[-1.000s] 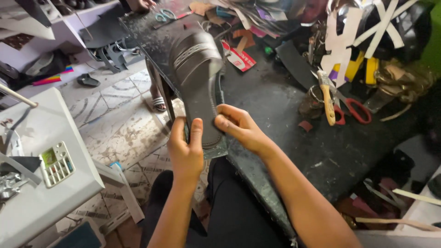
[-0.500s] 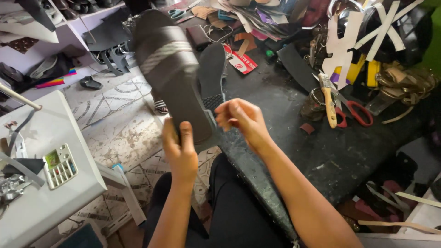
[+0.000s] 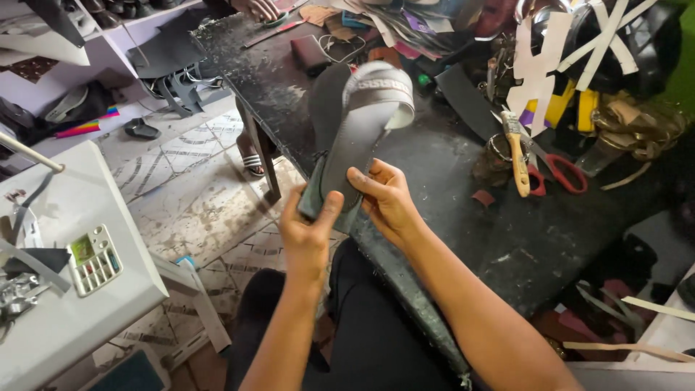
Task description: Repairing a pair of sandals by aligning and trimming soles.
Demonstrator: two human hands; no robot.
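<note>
Gripping the heel end of a grey slide sandal [image 3: 360,137] just left of the frame's centre, both hands hold it above the near edge of the dark tabletop [image 3: 449,195]. The left hand [image 3: 308,235] wraps the heel from below, its thumb pressed flat on the footbed and its fingers closed around the sole edge. The right hand [image 3: 384,199] pinches the same end from the right, fingers curled over the footbed.

Half a second earlier the sandal pointed toward the upper left with its dark sole turned to the camera; now it points up and slightly right, the light grey footbed faces the camera, and the patterned strap [image 3: 380,83] arches over the toe end at upper centre. A second dark sole [image 3: 327,101] lies on the tabletop just behind it, partly covered.

To the right of the hands, a wooden-handled brush [image 3: 517,152] rests beside red-handled scissors [image 3: 561,172], well apart from the sandal. Paper and leather scraps crowd the upper right. At lower left a white table [image 3: 94,217] carries a small calculator [image 3: 94,259]. The patterned tile floor [image 3: 195,195] shows between it and the tabletop, with a person's sandalled foot [image 3: 252,161] beside the table leg.
</note>
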